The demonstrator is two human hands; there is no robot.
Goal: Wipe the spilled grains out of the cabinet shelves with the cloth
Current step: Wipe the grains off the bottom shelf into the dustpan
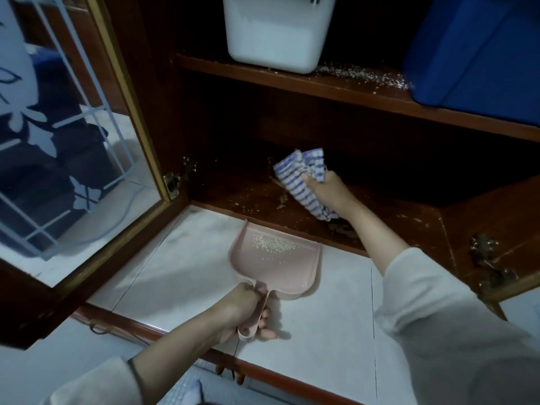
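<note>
Single wide-angle view, worn on your head: it looks forward and down from close above the table (321, 331), facing straight into the open cabinet (204, 127).

Two hands, a left hand (244, 306) and a right hand (331, 191), one cloth (298, 176), one dustpan (277, 267), two shelves, an upper shelf (336, 92) and a lower shelf (248, 197), three patches of grains (359, 74), one white tub (277, 33), one blue bin (473, 54), one glass door (73, 141), two hinges (172, 182), one bench (321, 331)
</note>
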